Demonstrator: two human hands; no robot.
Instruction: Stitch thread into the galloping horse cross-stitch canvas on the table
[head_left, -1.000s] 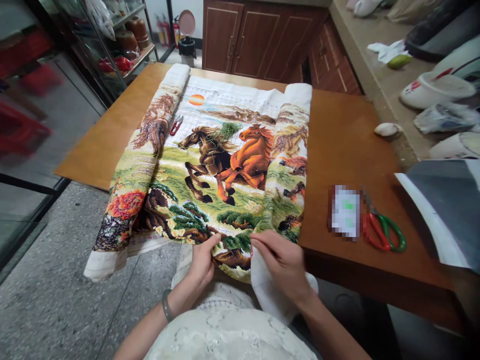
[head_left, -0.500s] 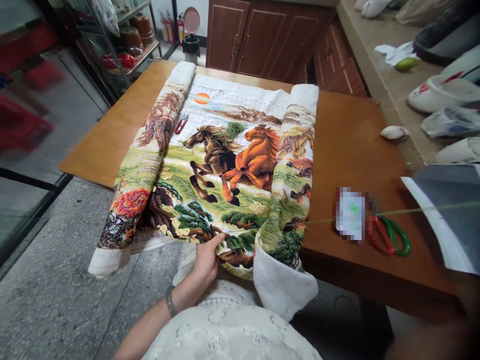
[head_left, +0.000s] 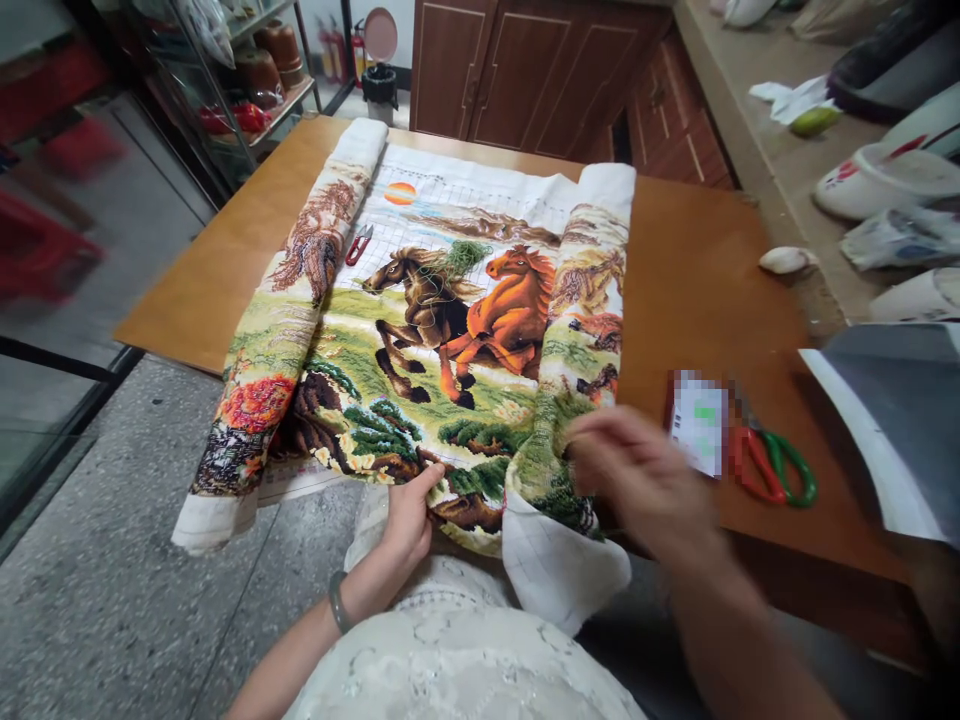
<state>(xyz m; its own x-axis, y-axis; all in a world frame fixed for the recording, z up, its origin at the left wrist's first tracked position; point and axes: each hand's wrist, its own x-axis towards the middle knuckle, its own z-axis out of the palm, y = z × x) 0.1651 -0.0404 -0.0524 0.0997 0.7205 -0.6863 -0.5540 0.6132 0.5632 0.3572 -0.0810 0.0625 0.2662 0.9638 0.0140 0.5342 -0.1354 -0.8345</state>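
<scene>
A cross-stitch cloth (head_left: 420,415) with running horses lies over the table's near edge, its left and right sides rolled up. My left hand (head_left: 411,512) grips its lower edge, thumb on top and the fingers hidden beneath. Blurred by motion, my right hand (head_left: 637,480) is over the right roll with thumb and fingertips drawn together in a pinch; what they hold is too small to make out. A tangle of green thread (head_left: 468,257) rests on the cloth above the horses. Small red-handled thread snips (head_left: 359,245) lie by the left roll.
On the wooden table (head_left: 697,270) to the right are scissors with red and green handles (head_left: 787,470) and a blurred-out white item (head_left: 699,420). A garlic bulb (head_left: 786,260) sits near the counter (head_left: 757,120), which holds bowls and bags. Shelves (head_left: 255,80) stand at far left.
My right hand has swept in from the lower right to the cloth's right roll. The taut green thread stretching rightward earlier no longer shows. My left hand keeps its grip.
</scene>
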